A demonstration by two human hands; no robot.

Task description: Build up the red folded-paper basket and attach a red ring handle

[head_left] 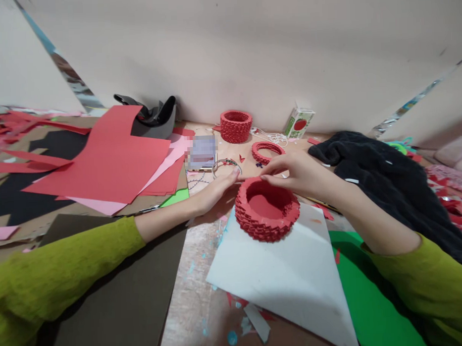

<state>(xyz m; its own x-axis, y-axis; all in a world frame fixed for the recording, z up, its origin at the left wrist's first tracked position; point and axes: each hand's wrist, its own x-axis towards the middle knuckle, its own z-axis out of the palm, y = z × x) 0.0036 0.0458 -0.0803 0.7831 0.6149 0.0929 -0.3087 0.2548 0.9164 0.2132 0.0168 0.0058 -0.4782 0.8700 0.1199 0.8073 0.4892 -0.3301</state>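
In the head view, your right hand (296, 173) is bending its thumb and fingers together at the far rim of the red bowl (268, 230), which is sitting on the far part of the white sheet (284, 282) on the desk (187, 290). Your left hand (221, 190) is reaching to the bowl's far left side. I cannot tell whether either is gripping anything. Farther off, a low red ring (258, 156) and a taller red cylinder (236, 130) are resting.
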